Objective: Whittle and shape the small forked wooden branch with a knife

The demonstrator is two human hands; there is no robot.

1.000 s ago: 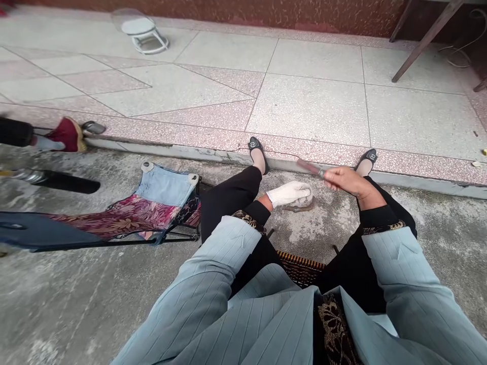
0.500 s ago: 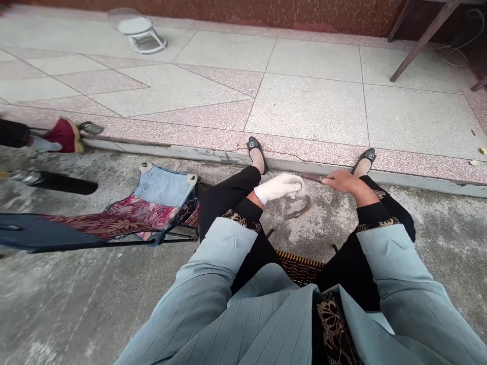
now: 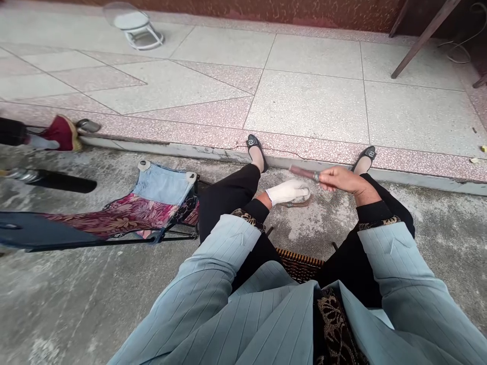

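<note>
My left hand [image 3: 287, 191], in a white knit glove, has its fingers curled above the concrete between my feet. A curved brown tool [image 3: 302, 203], hook-shaped like a sickle, shows just under those fingers; the glove hides part of it, and the hand appears closed on it. Bare and closed, my right hand [image 3: 338, 180] grips a flat brown blade-like tool [image 3: 300, 173] by its handle. That tool has wire-like binding near the grip and points left, blurred by motion, over and apart from the glove.
A raised tiled step [image 3: 304, 111] runs ahead of my feet. To the left stands a low folding chair [image 3: 163, 182] with denim and floral cloth. Beyond it is another person's red shoe [image 3: 63, 133]. A white stool [image 3: 139, 30] stands farther back. Woven wicker [image 3: 300, 263] shows beneath me.
My left hand has moved down and right, and the curved tool's lower end has swung up closer to the glove. The tool in my right hand has tilted and shifted left.
</note>
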